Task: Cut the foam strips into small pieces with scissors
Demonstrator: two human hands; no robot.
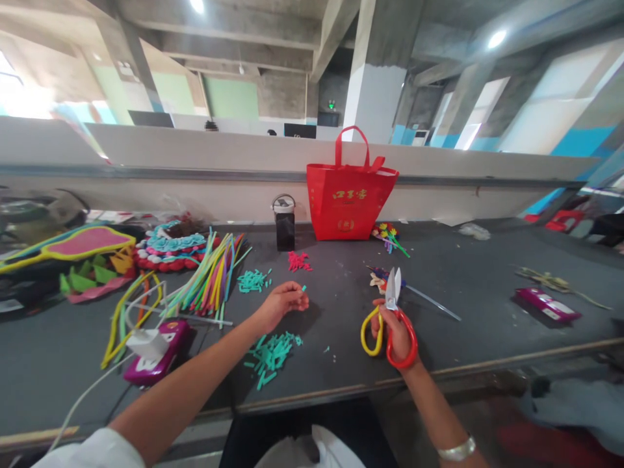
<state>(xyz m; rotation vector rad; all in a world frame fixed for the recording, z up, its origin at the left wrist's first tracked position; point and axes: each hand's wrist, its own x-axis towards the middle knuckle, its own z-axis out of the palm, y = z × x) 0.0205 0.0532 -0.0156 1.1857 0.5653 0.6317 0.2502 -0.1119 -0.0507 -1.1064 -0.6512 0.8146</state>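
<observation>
dark-grey tabletop [336, 276], mid-frame: our left hand [284, 302] pinches one teal stick [304, 288], right hand [396, 335] holds parted red-yellow-handled scissors [391, 296]; slack pinch could drop it.

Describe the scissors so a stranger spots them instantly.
Find the red tote bag by the partition. Below its right half, the right hand holds the scissors, blades slightly parted. Their handle loops, one yellow, one red, set them apart.
</observation>
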